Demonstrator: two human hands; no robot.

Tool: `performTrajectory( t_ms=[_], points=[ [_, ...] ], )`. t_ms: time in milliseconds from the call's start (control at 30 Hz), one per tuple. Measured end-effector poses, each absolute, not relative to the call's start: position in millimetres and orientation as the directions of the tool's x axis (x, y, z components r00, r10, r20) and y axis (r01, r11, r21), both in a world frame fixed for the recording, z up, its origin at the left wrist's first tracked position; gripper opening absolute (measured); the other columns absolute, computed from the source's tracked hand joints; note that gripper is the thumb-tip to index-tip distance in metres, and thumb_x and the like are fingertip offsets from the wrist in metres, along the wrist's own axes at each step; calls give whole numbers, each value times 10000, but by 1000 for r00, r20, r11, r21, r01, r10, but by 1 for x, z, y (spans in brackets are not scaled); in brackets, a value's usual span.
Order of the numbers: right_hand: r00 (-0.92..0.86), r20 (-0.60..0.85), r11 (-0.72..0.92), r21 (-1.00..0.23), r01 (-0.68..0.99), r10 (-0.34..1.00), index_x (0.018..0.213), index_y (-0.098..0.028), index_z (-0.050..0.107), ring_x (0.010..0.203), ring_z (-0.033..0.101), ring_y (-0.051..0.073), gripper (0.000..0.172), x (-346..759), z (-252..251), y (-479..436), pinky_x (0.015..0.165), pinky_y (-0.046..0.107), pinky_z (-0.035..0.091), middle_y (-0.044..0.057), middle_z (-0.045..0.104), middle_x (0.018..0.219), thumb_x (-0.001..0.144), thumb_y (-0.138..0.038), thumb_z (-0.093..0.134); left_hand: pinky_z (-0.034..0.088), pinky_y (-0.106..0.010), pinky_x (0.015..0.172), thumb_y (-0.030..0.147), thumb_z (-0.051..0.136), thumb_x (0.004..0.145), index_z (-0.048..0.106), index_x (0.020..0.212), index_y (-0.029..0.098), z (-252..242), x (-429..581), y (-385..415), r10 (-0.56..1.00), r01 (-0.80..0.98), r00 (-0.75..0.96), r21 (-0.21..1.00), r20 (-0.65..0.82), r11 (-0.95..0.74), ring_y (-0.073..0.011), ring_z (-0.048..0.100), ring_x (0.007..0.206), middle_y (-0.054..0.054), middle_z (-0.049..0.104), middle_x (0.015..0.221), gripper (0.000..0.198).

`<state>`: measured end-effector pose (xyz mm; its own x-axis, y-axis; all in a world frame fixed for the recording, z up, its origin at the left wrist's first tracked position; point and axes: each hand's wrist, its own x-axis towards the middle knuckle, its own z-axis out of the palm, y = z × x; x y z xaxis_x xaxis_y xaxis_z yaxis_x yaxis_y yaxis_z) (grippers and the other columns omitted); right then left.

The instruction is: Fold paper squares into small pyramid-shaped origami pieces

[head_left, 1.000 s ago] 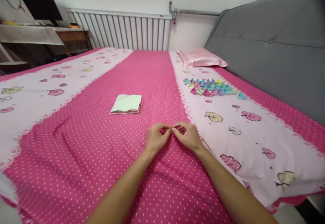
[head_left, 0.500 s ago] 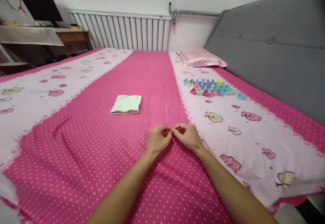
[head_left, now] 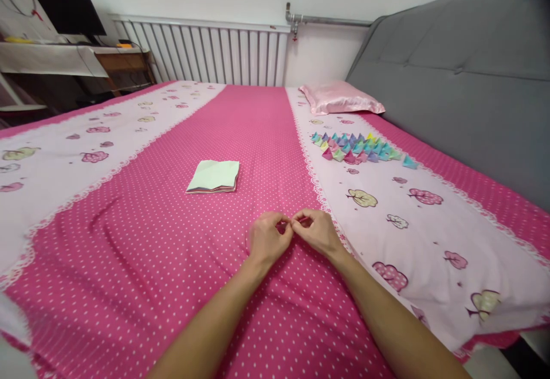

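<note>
My left hand point(head_left: 270, 235) and my right hand point(head_left: 317, 231) meet fingertip to fingertip above the pink dotted bedsheet point(head_left: 258, 132). Thumb and forefinger of each are pinched together. Whatever they grip, if anything, is too small or hidden to make out. Up and to the left of my hands lies a stack of square paper sheets point(head_left: 215, 175), pale green on top with other colours at its edge. Beyond my right hand, several small folded paper boats point(head_left: 358, 147) in blue, green, purple, pink and yellow stand in rows on the white strip of the sheet.
A pink satin pillow point(head_left: 339, 98) lies at the far right, by the grey padded headboard point(head_left: 464, 75). A white radiator point(head_left: 215, 52) runs along the back wall. At the far left, a monitor point(head_left: 66, 11) stands on a desk point(head_left: 47, 61).
The left hand has turned slightly and its fingers have drawn in a little. Both hands stay together in the same place. The paper stack and the boats have not moved.
</note>
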<state>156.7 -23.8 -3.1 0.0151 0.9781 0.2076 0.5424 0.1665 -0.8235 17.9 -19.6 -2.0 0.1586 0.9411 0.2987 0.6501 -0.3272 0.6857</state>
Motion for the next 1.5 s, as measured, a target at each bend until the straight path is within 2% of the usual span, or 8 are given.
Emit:
performTrajectory(
  t_ms=[433,533,700,833,1000,1167,1333,1500],
  points=[
    [105,206,121,-842,525,973,626,-188,653,605,651,171,131,156,-2,-23,603,263,500,20,694,637,683,-254,555,426,-240,665,200,534,745,674,759,205,-4,16,-17,926,637,159,681,341,-360,-139,582,704,-25,669,773,141],
    [118,199,111,-849,517,973,620,-192,647,614,654,175,151,156,-2,-22,613,266,499,21,695,638,692,-284,550,429,-246,654,225,552,742,683,766,205,-7,13,-14,936,598,119,728,333,-335,-140,583,674,-31,675,763,134],
    [136,185,80,-826,558,973,669,-189,654,648,653,177,148,160,-4,-20,645,277,492,23,701,685,692,-274,535,428,-250,614,261,564,734,688,774,199,-12,11,-6,976,502,56,838,213,-212,-149,598,656,-42,686,752,145],
    [150,190,78,-832,550,970,724,-186,652,628,647,167,147,164,-9,-18,638,273,484,15,700,701,684,-255,528,425,-250,621,227,551,730,673,762,188,-14,10,-2,982,481,42,858,182,-180,-144,592,645,-38,677,732,132],
    [141,200,94,-836,541,970,724,-182,648,594,635,156,150,166,-11,-17,598,255,466,15,694,690,679,-211,508,419,-249,644,164,504,735,661,788,186,-12,9,-1,980,547,40,817,193,-184,-143,586,666,-31,673,745,167],
    [123,185,71,-783,618,975,728,-177,680,544,602,146,198,166,-8,-17,575,244,438,9,673,616,699,-194,485,413,-259,668,141,448,749,657,793,187,-8,9,-3,977,673,78,713,196,-197,-154,580,709,-34,672,792,218],
    [34,278,159,-642,750,960,725,-183,709,650,599,145,263,166,-8,-18,641,240,429,32,688,753,731,-152,447,417,-261,745,149,408,787,644,786,192,-6,11,-5,963,752,160,605,216,-260,-154,579,793,-41,639,857,239],
    [-29,262,188,-606,773,965,760,-190,719,764,612,149,307,166,-10,-18,745,241,439,38,689,830,754,-116,421,420,-276,757,176,356,825,630,823,195,-9,11,-6,948,782,235,538,214,-315,-166,566,866,-49,602,963,274]
  ],
)
